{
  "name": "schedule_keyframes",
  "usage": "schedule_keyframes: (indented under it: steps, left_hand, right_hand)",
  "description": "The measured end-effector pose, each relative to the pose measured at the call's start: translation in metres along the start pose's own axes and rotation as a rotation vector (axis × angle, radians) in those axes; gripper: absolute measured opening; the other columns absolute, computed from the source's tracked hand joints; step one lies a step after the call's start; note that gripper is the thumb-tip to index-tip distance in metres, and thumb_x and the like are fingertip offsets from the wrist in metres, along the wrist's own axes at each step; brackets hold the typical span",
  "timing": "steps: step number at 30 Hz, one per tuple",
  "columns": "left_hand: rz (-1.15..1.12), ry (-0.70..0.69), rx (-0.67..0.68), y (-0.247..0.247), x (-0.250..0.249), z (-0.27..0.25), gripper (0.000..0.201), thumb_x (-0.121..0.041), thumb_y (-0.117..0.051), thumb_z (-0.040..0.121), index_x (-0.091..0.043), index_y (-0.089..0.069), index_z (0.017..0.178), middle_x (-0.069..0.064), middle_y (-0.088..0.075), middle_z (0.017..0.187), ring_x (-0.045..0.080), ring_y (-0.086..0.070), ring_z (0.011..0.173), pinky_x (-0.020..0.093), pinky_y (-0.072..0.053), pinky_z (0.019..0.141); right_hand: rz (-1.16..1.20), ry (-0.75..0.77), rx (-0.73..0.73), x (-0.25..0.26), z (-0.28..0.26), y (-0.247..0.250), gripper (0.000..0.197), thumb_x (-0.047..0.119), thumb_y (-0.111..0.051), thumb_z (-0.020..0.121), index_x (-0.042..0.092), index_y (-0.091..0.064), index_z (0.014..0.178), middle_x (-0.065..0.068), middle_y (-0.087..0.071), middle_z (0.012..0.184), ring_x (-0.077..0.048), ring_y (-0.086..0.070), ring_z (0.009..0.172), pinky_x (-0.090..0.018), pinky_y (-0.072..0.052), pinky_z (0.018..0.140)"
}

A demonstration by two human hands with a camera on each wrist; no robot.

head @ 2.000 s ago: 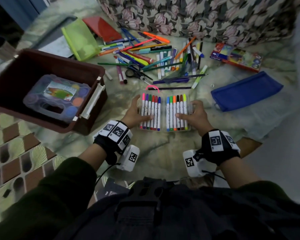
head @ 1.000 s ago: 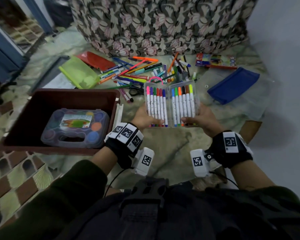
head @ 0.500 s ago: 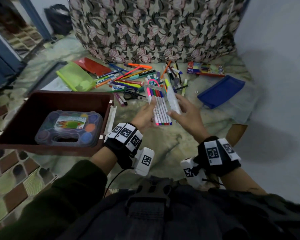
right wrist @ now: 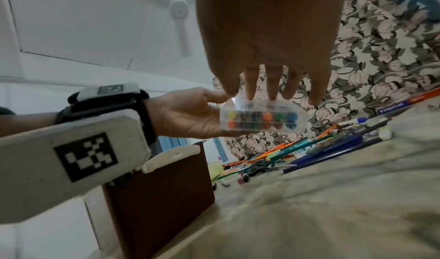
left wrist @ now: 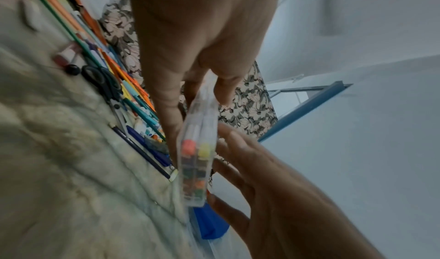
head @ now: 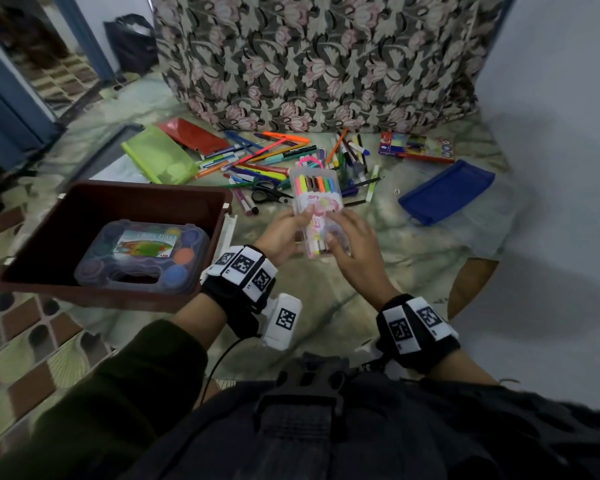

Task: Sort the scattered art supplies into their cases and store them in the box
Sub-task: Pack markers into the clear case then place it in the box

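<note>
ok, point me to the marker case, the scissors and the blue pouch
marker case (head: 317,202), head view, on its printed front label.
scissors (head: 267,195), head view, on the black handle loops.
blue pouch (head: 447,192), head view, on the middle of its fabric.

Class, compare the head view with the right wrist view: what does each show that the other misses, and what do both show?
Only the head view shows the paint set lying inside the brown box, the blue pouch and the green pouch. Only the right wrist view shows the marker ends in two rows through the bottom of the marker case. Both show the left hand gripping the case, the right hand with straight fingers on it, and the scissors in the pile.
</note>
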State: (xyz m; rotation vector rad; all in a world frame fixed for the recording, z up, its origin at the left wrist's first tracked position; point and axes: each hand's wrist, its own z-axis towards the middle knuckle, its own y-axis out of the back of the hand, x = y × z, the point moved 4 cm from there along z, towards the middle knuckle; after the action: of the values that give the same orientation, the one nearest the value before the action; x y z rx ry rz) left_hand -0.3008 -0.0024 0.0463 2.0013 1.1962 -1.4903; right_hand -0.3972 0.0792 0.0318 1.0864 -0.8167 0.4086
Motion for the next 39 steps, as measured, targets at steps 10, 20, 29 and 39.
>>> schedule_keyframes:
  steps: [10,20,29,39]
  left_hand:
    - [0.032,-0.037,0.029,0.006,-0.006,-0.003,0.034,-0.017,-0.035,0.1,-0.001,-0.049,0.126,0.005,-0.06,0.1,0.02,-0.06,0.085,0.035,-0.056,0.069]
    - [0.099,-0.097,-0.016,0.006,-0.015,-0.002,0.033,-0.011,-0.045,0.096,0.004,-0.051,0.125,0.006,-0.063,0.093,0.012,-0.062,0.073,0.021,-0.056,0.061]
    - [1.099,-0.327,-0.158,0.045,-0.042,-0.021,0.042,-0.007,-0.052,0.091,-0.004,-0.047,0.132,0.017,-0.049,0.133,0.028,-0.045,0.124,0.031,-0.034,0.103]
    - [1.091,0.15,-0.247,0.111,-0.027,-0.033,0.024,-0.019,-0.045,0.095,-0.001,-0.05,0.11,0.022,-0.054,0.113,0.036,-0.051,0.112,0.034,-0.039,0.084]
  right_hand:
    - [0.576,-0.282,-0.003,-0.014,0.016,0.008,0.062,0.007,-0.048,0.095,0.017,-0.019,0.148,-0.009,-0.049,0.134,-0.001,-0.059,0.089,-0.01,-0.052,0.068]
    - [0.628,-0.28,0.049,-0.012,0.017,0.018,0.067,0.005,-0.052,0.092,0.019,-0.017,0.149,-0.017,-0.051,0.13,-0.025,-0.055,0.113,-0.038,-0.052,0.087]
    - [0.537,-0.26,0.232,-0.008,0.022,0.023,0.075,0.01,-0.062,0.087,0.035,-0.022,0.145,-0.002,-0.054,0.103,-0.02,-0.061,0.095,-0.023,-0.056,0.058]
    - [0.64,-0.38,0.15,-0.008,0.024,0.004,0.047,0.008,-0.063,0.086,0.019,-0.047,0.128,0.003,-0.059,0.098,-0.015,-0.065,0.088,-0.027,-0.058,0.055]
